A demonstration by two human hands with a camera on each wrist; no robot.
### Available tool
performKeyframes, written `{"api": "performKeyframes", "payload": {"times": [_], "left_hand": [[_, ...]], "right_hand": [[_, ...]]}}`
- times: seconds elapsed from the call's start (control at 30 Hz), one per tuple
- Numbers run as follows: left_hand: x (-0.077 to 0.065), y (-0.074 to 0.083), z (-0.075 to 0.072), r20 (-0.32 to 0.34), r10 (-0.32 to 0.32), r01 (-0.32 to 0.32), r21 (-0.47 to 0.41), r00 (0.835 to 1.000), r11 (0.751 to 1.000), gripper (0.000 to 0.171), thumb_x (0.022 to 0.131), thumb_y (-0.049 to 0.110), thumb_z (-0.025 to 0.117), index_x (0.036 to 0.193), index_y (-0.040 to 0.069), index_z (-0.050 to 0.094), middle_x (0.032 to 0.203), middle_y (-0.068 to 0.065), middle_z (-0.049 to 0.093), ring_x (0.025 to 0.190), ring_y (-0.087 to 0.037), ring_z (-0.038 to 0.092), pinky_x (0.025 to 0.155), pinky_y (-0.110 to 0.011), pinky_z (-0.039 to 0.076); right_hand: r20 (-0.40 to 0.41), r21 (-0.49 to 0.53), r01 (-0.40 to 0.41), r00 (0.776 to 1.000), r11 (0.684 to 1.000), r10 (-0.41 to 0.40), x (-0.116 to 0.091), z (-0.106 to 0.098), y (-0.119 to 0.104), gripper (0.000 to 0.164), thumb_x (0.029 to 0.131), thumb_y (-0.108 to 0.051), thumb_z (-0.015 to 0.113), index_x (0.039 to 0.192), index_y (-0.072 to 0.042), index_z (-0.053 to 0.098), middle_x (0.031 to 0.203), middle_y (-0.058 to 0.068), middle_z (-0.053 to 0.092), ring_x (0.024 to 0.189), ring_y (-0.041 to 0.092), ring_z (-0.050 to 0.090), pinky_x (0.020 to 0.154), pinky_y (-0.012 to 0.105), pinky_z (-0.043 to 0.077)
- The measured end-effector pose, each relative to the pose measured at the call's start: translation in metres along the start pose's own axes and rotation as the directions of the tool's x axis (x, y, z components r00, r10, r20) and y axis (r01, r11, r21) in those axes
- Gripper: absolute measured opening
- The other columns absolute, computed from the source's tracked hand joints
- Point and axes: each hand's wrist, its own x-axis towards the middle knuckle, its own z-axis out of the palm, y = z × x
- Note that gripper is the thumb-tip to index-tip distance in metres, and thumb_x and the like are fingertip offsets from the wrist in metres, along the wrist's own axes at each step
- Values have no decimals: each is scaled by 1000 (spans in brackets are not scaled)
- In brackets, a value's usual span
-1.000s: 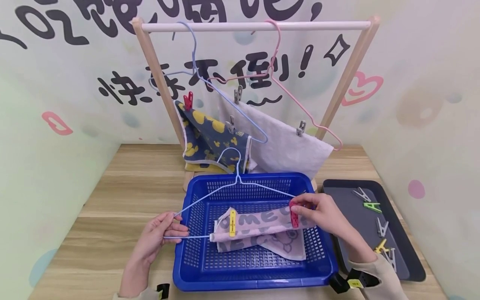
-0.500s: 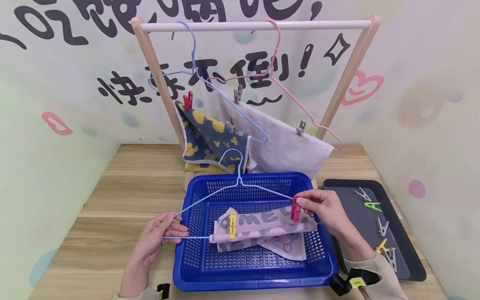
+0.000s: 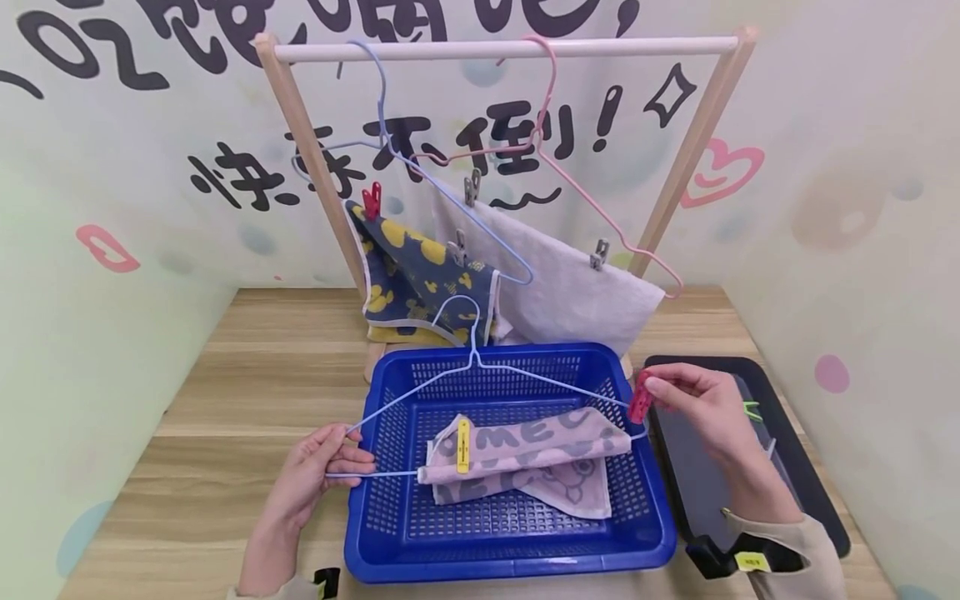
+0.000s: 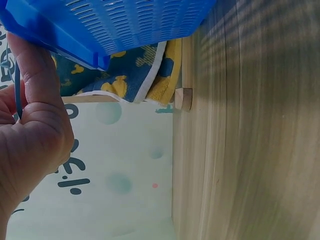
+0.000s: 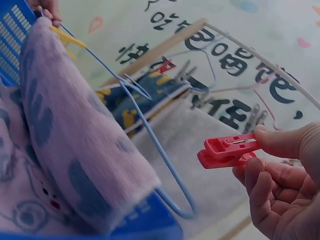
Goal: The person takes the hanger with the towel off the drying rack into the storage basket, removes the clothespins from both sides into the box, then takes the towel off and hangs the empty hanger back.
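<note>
Red plastic catches our eye first in the head view: our right hand [image 3: 708,408] pinches a red clip [image 3: 640,398] beside the right end of a blue hanger [image 3: 474,358], above the edge of a dark tray [image 3: 708,500]. Our left hand [image 3: 322,458] grips the hanger's left corner, and a pink cloth [image 3: 532,437] lies folded over its lower bar — a yellow clip [image 3: 463,446] on its left part — above the blue basket [image 3: 510,569] on the worktop [image 3: 195,458]. We judge the cloth soft, light and liable to slide along the smooth bar, so it is best held at the fold, cloth and bar together. In the left wrist view, the hanger's thin wire passes between our thumb and fingers; it should be light and fairly stiff, though apt to twist, and its corner gives a steady hold. In the right wrist view, the red clip sits between thumb and fingers, apart from both cloth and wire. It looks light and hard, with a springy resistance to expect — a grip near the ends of its handles should give the best leverage.
</note>
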Motion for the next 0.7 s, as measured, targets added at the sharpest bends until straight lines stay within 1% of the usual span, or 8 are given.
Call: {"api": "performKeyframes", "payload": {"times": [0.13,0.2,0.4,0.5,0.57,0.6,0.63,0.7], "left_hand": [[0,0,0,-11,-6,6,9,1000,1000,30,104,20,33,94,16,62,80,-1,72,73,-14,70,57,-21,56],[0,-1,-1,-18,-10,10,17,1000,1000,30,104,21,34,94,17,62,80,-1,72,73,-14,70,57,-21,56],[0,-2,-2,-22,-13,13,26,1000,1000,30,104,23,34,94,17,61,80,-1,72,73,-14,70,57,-21,56],[0,-1,-2,-27,-18,19,26,999,999,29,104,24,35,94,17,61,80,-1,72,73,-14,70,57,-21,56],[0,-1,-2,-28,-20,20,27,999,999,29,104,24,35,94,17,61,80,-1,72,73,-14,70,57,-21,56],[0,-1,-2,-29,-19,20,28,999,999,29,104,24,35,94,17,62,80,-1,72,72,-14,70,57,-21,56],[0,-1,-2,-28,-18,19,27,999,999,29,104,23,35,94,17,62,80,-1,72,72,-14,70,57,-21,56],[0,-1,-2,-26,-17,18,29,1000,999,29,104,23,35,94,17,62,80,-1,72,72,-14,70,57,-21,56]], "right_hand": [[-41,-74,-14,999,997,11,-3,-17,8,10,87,4,62,95,2,69,79,-12,68,65,6,61,57,17,51],[-55,-109,-34,998,993,28,-5,-24,14,10,88,2,62,95,0,69,78,-12,67,64,7,60,57,17,51],[-73,-159,-105,993,982,94,-9,-40,28,9,87,-4,66,95,-2,67,78,-12,67,64,5,61,57,17,51],[-92,-201,-144,988,969,128,-10,-44,34,15,85,-7,69,96,3,66,76,-12,67,64,4,61,57,16,51],[-108,-259,-171,983,951,148,-11,-47,40,20,84,-11,71,96,4,65,74,-11,66,64,5,60,58,15,50],[-119,-306,-185,981,934,155,-11,-48,43,24,84,-14,72,96,5,65,74,-9,66,64,6,60,58,15,49],[-128,-354,-197,978,914,162,-11,-49,46,28,83,-17,73,96,6,65,74,-6,66,64,7,59,57,15,49],[-147,-458,-219,974,861,169,-10,-52,54,31,82,-23,74,94,4,66,75,0,67,63,9,58,56,17,47]]}}
